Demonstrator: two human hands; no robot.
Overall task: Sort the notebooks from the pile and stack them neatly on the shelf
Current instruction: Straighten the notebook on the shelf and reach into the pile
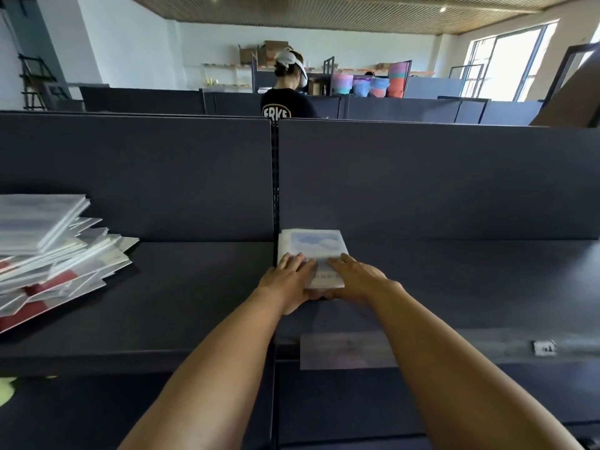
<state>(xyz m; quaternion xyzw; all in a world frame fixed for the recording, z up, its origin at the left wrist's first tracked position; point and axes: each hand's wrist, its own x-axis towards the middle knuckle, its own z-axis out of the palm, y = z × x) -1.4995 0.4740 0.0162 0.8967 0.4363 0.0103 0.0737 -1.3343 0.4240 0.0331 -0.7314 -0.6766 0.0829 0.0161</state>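
A small stack of pale blue notebooks (316, 243) with a cloud cover lies on the dark shelf (454, 280), against the upright divider at the back. My left hand (289, 280) holds the stack's near left corner, fingers on top and thumb under the front edge. My right hand (354, 276) lies on the near right part of the top cover, fingers pointing left. A messy pile of notebooks (55, 251), white, grey and red, sits at the left end of the shelf.
The slotted metal upright (275, 190) splits the dark back panel into two bays. A price-label strip (470, 347) runs along the shelf's front edge. Beyond the panel stands a person in a black shirt (287, 105), back turned, among more shelving.
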